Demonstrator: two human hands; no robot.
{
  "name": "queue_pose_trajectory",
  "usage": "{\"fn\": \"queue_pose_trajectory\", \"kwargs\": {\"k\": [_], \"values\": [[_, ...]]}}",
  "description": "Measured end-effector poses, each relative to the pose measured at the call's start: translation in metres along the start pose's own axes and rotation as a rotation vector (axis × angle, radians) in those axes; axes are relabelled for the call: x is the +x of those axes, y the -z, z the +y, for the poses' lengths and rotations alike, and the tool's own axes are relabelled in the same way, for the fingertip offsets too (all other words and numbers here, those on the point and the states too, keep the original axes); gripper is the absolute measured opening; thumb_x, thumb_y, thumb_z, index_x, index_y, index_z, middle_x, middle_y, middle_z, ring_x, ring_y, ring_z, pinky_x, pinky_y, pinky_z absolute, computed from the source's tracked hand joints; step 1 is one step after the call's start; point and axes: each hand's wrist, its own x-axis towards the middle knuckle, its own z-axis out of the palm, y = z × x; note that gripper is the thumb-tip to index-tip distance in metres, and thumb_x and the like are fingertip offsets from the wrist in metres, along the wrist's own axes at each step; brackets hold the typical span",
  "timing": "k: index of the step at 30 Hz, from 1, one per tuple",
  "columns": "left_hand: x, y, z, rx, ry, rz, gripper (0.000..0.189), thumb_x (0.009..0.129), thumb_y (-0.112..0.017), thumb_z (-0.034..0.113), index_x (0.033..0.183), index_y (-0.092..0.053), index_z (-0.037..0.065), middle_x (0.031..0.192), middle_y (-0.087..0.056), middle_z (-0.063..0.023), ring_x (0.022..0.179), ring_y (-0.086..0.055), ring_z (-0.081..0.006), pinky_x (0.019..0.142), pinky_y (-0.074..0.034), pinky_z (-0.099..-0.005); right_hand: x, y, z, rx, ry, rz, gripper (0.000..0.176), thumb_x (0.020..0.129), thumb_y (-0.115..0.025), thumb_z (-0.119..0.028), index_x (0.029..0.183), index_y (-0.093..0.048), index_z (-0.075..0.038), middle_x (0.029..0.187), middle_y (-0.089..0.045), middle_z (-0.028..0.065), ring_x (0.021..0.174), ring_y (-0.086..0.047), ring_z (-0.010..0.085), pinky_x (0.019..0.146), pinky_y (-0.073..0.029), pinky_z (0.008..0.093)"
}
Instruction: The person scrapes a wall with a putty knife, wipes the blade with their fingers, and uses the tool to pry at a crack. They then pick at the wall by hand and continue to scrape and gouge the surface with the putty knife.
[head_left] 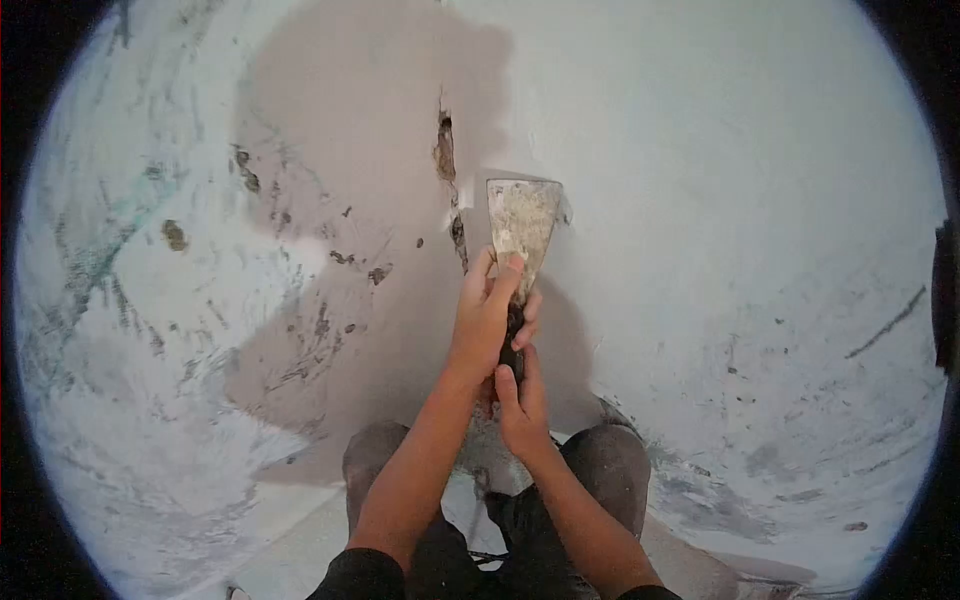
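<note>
Both of my hands are closed on a putty knife (524,222) with a wide, stained metal blade and a dark handle. My left hand (485,315) wraps the neck, its thumb lying along the lower blade. Lower down, my right hand (523,405) grips the end of the handle. The blade points up, and its straight edge is right at the pale wall (690,190). Left of the blade runs a broken crack (445,150) with brown material showing inside; its lower end comes down close to my left fingers.
Chips and dark gouges (340,258) mark the wall to the left, along with a greenish smear (115,245). A dark scratch (885,322) crosses the right side. My bent knees (608,470) are close to the wall's base, and my shadow falls across the damaged area.
</note>
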Motion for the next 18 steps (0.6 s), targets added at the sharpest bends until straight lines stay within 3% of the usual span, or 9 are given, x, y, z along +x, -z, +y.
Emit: {"fn": "queue_pose_trajectory", "kwargs": {"k": [3,5,9,15,18], "values": [[-0.007,-0.004,-0.007,-0.033,0.066,0.057,0.023,0.099,-0.051,0.03,0.108,-0.045,0.009,0.06,-0.051,-0.0039,0.037,-0.04,-0.0091,0.033,-0.03,-0.024,-0.006,0.006,0.011,-0.112,-0.03,0.063,0.052,0.102,-0.044,-0.034,0.136,-0.029,0.002,0.079,-0.051,0.0028,0.061,-0.047,0.0089,0.052,-0.04,0.0234],[-0.008,-0.005,-0.012,-0.025,0.056,0.075,0.023,0.099,-0.051,0.029,0.107,-0.045,0.009,0.058,-0.049,-0.0027,0.037,-0.039,-0.008,0.032,-0.029,-0.0238,-0.009,0.008,0.016,-0.224,0.06,0.162,0.048,0.102,-0.043,-0.031,0.135,-0.029,0.001,0.08,-0.051,0.0028,0.062,-0.047,0.0083,0.053,-0.039,0.0232],[-0.007,0.0,-0.013,-0.086,0.084,0.037,0.025,0.099,-0.052,0.032,0.109,-0.045,0.01,0.059,-0.049,-0.0019,0.039,-0.038,-0.0068,0.034,-0.03,-0.023,-0.01,0.007,0.008,-0.186,-0.057,0.134,0.045,0.102,-0.041,-0.028,0.135,-0.029,0.001,0.08,-0.051,0.0032,0.062,-0.047,0.0087,0.052,-0.039,0.0235],[0.002,0.005,-0.005,-0.116,0.185,-0.031,0.03,0.1,-0.051,0.035,0.117,-0.041,0.013,0.061,-0.043,0.0008,0.043,-0.035,-0.0049,0.038,-0.028,-0.0204,0.001,0.006,0.012,-0.209,-0.053,0.06,0.046,0.102,-0.039,-0.027,0.134,-0.028,0.004,0.079,-0.052,0.0047,0.061,-0.049,0.0091,0.052,-0.04,0.024],[0.008,0.002,0.006,-0.098,0.175,-0.071,0.029,0.101,-0.049,0.035,0.118,-0.04,0.013,0.062,-0.04,0.0018,0.044,-0.033,-0.0043,0.039,-0.026,-0.0204,0.011,0.002,0.009,-0.364,0.062,0.181,0.046,0.1,-0.043,-0.024,0.132,-0.031,0.006,0.084,-0.054,0.0092,0.065,-0.053,0.0149,0.058,-0.044,0.0286]]}}
